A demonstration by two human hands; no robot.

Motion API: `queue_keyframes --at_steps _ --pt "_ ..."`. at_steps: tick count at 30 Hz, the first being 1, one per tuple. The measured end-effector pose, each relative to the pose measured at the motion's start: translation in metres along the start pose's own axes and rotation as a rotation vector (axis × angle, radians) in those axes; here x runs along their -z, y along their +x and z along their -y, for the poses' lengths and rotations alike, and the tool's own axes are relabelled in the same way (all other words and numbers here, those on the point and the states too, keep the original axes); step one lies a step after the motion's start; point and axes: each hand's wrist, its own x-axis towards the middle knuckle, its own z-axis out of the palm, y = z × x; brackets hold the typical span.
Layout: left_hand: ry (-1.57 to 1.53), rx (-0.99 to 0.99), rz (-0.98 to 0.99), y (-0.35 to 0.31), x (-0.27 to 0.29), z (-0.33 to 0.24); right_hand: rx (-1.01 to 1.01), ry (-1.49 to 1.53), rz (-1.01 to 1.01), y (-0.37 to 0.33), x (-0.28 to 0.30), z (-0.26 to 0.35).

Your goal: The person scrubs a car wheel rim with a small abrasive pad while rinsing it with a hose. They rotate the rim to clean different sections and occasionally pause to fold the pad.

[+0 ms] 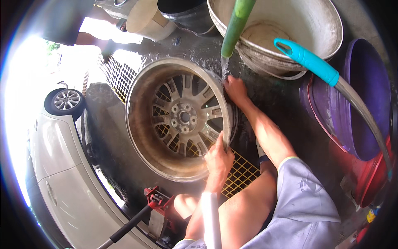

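Observation:
A dirty alloy wheel rim (184, 106) without a tyre is tilted up in front of me, its brown-stained hollow side facing me. My left hand (219, 159) is closed on its near right lip, fingers over the edge. My right hand (236, 89) is closed at the outer wall of the barrel, near the upper right; what its fingers hold, if anything, is hidden. Water runs from a green hose (238, 27) just above that hand and falls beside the rim.
A yellow grate (240, 172) lies under the rim. Around stand a large whitish tub (298, 20), a purple tub (369, 99), a red container (373, 182) and a turquoise-handled hose (311, 62). At left are a red floor jack (155, 199), a pale car (62, 166) and another person's arm (89, 39).

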Motion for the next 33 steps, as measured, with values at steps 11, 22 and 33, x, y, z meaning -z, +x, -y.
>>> queue_keyframes --at_steps 11,22,33 --pt "-0.020 -0.138 -0.049 0.002 0.005 -0.003 -0.036 0.018 -0.047 -0.048 0.014 -0.018" --pt "-0.058 -0.069 -0.066 -0.037 0.003 0.010 -0.186 0.025 0.038 -0.149 0.035 -0.017" --pt "-0.094 -0.142 -0.106 -0.037 -0.006 0.017 -0.081 0.046 -0.159 -0.079 0.016 -0.015"
